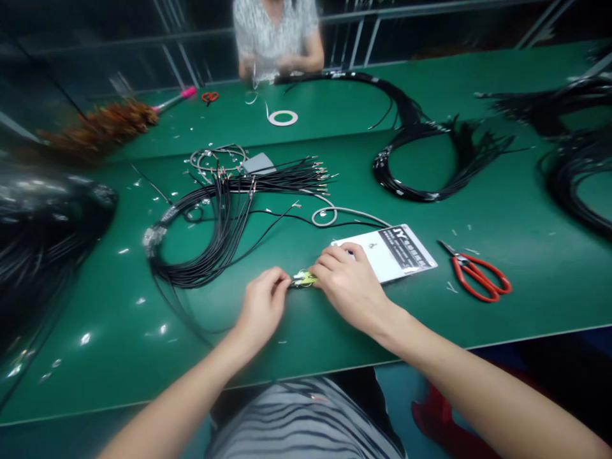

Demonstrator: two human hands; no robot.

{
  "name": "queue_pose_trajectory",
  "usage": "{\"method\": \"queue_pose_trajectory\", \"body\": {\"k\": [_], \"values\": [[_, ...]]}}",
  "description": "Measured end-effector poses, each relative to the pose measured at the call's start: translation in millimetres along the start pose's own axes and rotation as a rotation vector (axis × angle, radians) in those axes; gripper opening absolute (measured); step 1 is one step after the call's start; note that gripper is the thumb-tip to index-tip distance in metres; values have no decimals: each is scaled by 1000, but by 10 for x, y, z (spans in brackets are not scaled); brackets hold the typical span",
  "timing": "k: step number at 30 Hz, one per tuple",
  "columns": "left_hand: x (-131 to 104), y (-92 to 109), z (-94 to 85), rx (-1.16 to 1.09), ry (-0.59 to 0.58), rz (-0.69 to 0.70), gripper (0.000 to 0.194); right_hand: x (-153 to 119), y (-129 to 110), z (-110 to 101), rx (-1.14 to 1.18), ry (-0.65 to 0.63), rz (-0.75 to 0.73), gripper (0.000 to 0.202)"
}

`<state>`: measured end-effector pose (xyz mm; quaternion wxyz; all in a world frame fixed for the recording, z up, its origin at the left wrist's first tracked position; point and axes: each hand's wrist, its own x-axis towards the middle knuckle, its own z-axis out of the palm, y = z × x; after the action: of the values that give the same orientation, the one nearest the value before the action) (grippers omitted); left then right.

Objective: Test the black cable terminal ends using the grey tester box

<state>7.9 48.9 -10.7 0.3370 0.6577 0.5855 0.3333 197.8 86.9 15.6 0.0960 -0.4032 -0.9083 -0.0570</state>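
Observation:
Near the table's front edge, my left hand (264,299) pinches the end of a thin black cable. Just to its right, my right hand (348,280) is closed on a small yellow-green clip (306,278), which meets the cable end between both hands. Beside and partly under my right hand lies a white panel (404,252) with a dark printed label. A looped bundle of black cables (191,271) with stripped ends rests behind my left hand. Red-handled scissors (478,275) lie to the right of the panel.
A person (277,38) sits across the green table (335,344), near a white tape roll (283,118). More black cable coils (411,191) lie at the back right. A brown duster (105,127) and small red scissors (209,97) are at the back left.

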Motion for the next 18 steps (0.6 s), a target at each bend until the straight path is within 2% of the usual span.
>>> {"method": "queue_pose_trajectory", "body": {"k": [14, 18], "values": [[21, -12, 77, -27, 20, -26, 18, -5, -40, -21, 18, -22, 33, 11], [18, -23, 75, -29, 23, -19, 18, -12, -37, -109, 65, -10, 46, 6]]}}
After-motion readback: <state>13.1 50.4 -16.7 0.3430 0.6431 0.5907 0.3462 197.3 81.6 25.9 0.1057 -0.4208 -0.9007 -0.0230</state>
